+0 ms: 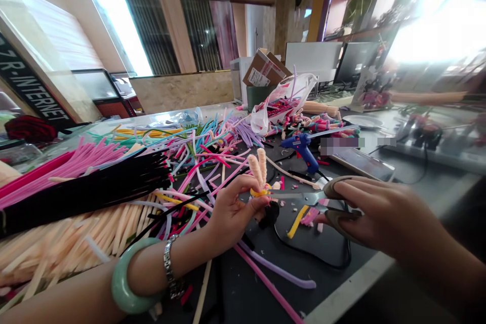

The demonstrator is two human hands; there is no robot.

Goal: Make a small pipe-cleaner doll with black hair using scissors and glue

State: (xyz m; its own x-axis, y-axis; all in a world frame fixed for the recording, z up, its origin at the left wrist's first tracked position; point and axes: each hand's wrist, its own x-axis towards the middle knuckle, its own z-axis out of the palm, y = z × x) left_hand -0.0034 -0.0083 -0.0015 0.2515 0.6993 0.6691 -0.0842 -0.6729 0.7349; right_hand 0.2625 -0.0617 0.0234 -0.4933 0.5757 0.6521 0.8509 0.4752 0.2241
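Over a dark, littered tabletop [330, 273], the left hand [237, 206] pinches a small fuzzy-stem piece [261, 169] — two cream prongs above, a yellow band [259, 193] at the middle, a black tuft [269, 214] below. The right hand [374, 207] grasps scissors [313, 198] by their loops, blade tips at the band. With the piece so tiny, a slipping blade could nick a finger or cut too deep. Around lie black stems [91, 190], pink stems [102, 154] and a blue glue gun [302, 151], its label too small to read. Farther back, a carton [267, 70] carries illegible print; at far left, a partly cropped sign [32, 81] reads "7 R - INTERNET".
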